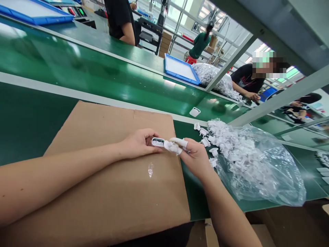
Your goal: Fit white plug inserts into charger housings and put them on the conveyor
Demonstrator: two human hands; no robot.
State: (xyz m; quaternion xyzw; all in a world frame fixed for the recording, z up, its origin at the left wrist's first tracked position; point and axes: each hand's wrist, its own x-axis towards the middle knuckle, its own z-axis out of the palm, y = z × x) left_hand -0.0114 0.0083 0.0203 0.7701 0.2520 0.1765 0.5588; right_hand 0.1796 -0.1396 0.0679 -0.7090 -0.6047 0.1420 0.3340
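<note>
Brown cardboard [115,199]: lay nearest, on the green bench [196,195].
White case [157,142]: was held up near the cardboard's right edge; probably light, stiff, slightly slippery plastic, best held by its outer sides, clear of the open end.
Left hand [137,143]: had thumb and fingers clamped on the case.
Right hand [196,156]: brought white finger covers [180,141] close to the case's right; whether they pinched a clip could not be told.
Clips [205,142]: lay loose beside the bag [288,178]; light, their prongs perhaps fragile.
Green belt [115,79]: carried a plate [195,112].
Blue tray [180,77]: rested beyond.
</note>
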